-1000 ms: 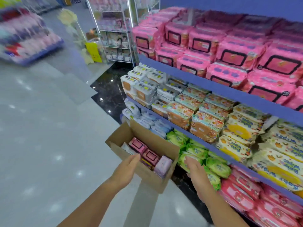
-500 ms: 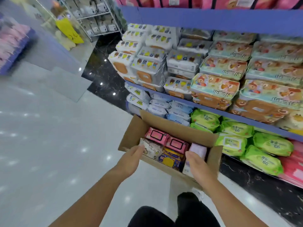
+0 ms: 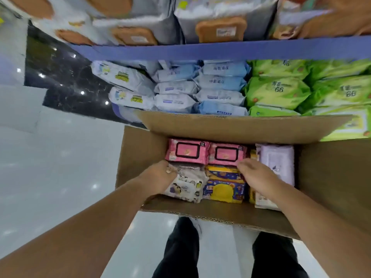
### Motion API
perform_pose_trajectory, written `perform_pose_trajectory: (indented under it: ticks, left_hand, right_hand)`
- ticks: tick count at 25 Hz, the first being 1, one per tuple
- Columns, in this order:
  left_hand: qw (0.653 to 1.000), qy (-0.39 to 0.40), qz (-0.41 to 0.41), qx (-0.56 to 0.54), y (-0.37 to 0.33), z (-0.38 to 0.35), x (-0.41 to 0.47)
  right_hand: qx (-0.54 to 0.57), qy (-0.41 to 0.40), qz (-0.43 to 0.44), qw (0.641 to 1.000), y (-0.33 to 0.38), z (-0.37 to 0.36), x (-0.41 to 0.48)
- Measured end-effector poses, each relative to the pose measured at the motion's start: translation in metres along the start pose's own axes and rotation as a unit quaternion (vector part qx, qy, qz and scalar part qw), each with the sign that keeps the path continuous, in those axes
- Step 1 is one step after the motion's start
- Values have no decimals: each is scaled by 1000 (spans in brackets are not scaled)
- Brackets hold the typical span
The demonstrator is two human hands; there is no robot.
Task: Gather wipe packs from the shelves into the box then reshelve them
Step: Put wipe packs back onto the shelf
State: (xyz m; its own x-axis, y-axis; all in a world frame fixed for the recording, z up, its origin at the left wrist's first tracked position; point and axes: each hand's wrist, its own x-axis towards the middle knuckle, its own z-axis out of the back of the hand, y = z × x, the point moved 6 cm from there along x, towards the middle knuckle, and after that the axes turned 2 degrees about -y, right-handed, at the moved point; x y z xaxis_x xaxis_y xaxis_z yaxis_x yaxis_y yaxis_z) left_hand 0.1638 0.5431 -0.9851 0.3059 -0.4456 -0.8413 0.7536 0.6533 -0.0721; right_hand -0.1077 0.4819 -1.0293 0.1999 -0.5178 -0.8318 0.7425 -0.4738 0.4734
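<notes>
the blue-edged store shelves (image 3: 220,51) look full and the open brown cardboard box (image 3: 241,127) below holds several packs, so reshelving seems barely begun: my left hand (image 3: 158,177) curls its fingers on the white cartoon-print wipe pack (image 3: 186,185), my right hand (image 3: 259,175) lies over the blue-and-yellow wipe pack (image 3: 222,189), grip unclear.

The number "66" stood in dark print on one green wipe pack (image 3: 278,91), and again on the second green pack (image 3: 350,93) to its right (each below a few characters too blurred to read). Print on the blue packs (image 3: 222,82) and the brown lid label (image 3: 225,32) was illegible.
</notes>
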Motion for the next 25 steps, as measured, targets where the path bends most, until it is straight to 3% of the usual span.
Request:
perform_pose_trajectory:
  ticks: [5,9,11,14,16,18,22,25]
  left_hand:
    - [995,54,10,79,29,-34,88]
    - [975,105,-43,191,40,-58,115]
    - [987,58,-65,133,40,-53,140]
    - [996,-23,-53,-75,39,-40,183]
    - [983,-31,-9,-179,38,-41,202]
    - [972,-22,25,-234,38,-41,214]
    - [980,-3,34,-194,36,-47,226]
    - [980,-4,35,-197,34,-57,221]
  right_hand:
    - [-1,10,-59,998,-7,-50,71]
    - [63,-16,-87,994,6,-92,121]
    - [68,-48,-102,991,7,-101,142]
    - [99,-142,-188,967,-32,-91,163]
    - [172,-174,-248,937,-65,-86,165]
    - [223,-155,-280,921,-93,-89,166]
    - [55,-3,-200,978,-104,-100,165]
    - [-179,56,-107,976,-103,-110,153]
